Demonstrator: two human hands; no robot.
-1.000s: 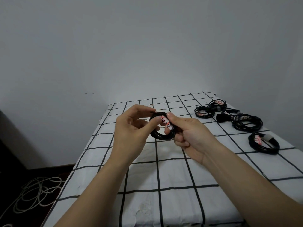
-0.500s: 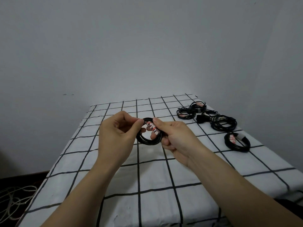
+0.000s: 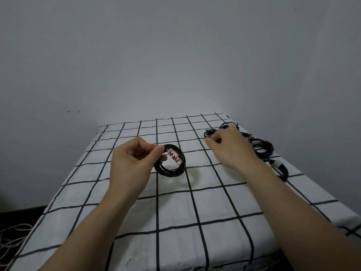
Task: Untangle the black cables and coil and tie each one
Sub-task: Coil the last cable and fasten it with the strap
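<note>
Above the checked tablecloth (image 3: 175,212), the left hand (image 3: 130,165) pinches a coiled black cable (image 3: 170,173) between thumb and fingers. The coil stands upright and carries a white band (image 3: 174,156) with red marks. Toward the far right edge, the right hand (image 3: 230,151) lies over a group of tied coils (image 3: 261,152), fingers curled; whether they grip one I cannot tell.

Checked tablecloth (image 3: 175,212), pale floor cords (image 3: 8,238)
</note>
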